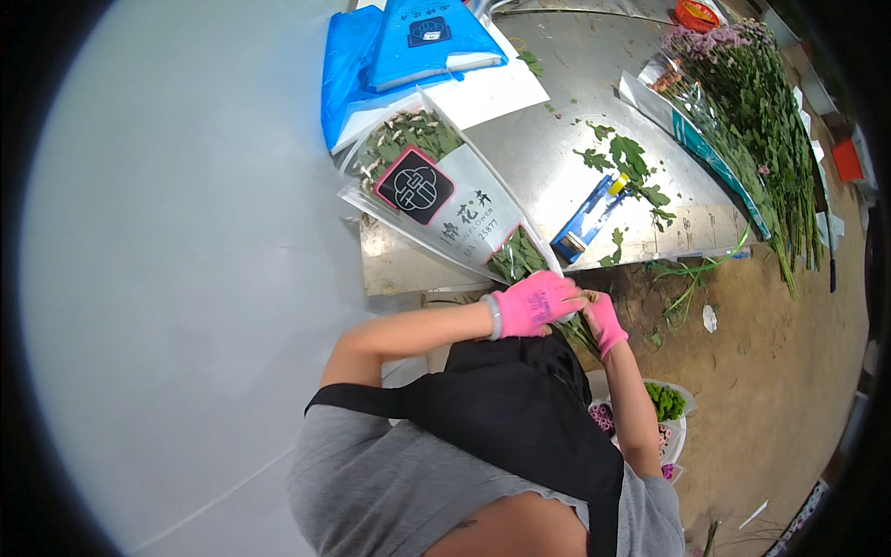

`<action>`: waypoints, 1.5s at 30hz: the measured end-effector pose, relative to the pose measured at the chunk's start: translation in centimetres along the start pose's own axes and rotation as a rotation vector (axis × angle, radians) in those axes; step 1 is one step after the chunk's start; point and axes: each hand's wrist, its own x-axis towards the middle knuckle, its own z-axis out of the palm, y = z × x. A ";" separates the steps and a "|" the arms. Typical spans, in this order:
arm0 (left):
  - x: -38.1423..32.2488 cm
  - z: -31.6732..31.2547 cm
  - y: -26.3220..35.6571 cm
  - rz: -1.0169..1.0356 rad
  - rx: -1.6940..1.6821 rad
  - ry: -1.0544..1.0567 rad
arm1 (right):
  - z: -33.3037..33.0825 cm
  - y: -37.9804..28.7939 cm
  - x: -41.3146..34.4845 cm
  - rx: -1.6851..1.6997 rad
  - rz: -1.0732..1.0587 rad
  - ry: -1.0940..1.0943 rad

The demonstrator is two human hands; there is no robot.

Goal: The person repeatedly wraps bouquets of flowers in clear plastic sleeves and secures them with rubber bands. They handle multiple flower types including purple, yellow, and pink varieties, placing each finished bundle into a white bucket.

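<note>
A bunch of flowers in a printed plastic sleeve (pixel 480 182) slants across the near-left table corner. Pale blooms and green leaves (pixel 418 136) show at its wide upper end. My left hand (pixel 537 305), in a pink glove, grips the narrow lower end of the sleeve. My right hand (pixel 604 322), gloved too, is closed at that same end with its fingertips against the left ones. Bare stems (pixel 579 335) come out below, between my hands. Just what the right fingers pinch is hidden.
On the metal table (pixel 515 150) lie a blue tool with a yellow part (pixel 588 219), loose leaves (pixel 630 157) and blue-wrapped packs of sleeves (pixel 435 49). A teal-edged wrapped bunch (pixel 703 143) and unwrapped pink flowers (pixel 773 104) lie right. Potted-looking blooms (pixel 665 402) stand beside my right arm.
</note>
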 end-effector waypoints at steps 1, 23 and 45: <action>0.9 -0.3 -0.7 0.010 0.164 -0.085 | 0.3 -0.5 -0.1 -0.064 0.024 0.069; 2.7 -1.2 -5.9 -0.284 0.250 -0.751 | 4.4 -8.2 4.6 0.122 -0.106 0.488; 6.7 -10.0 -4.1 -0.214 0.128 -0.473 | 4.1 -9.0 0.7 0.145 -0.748 0.427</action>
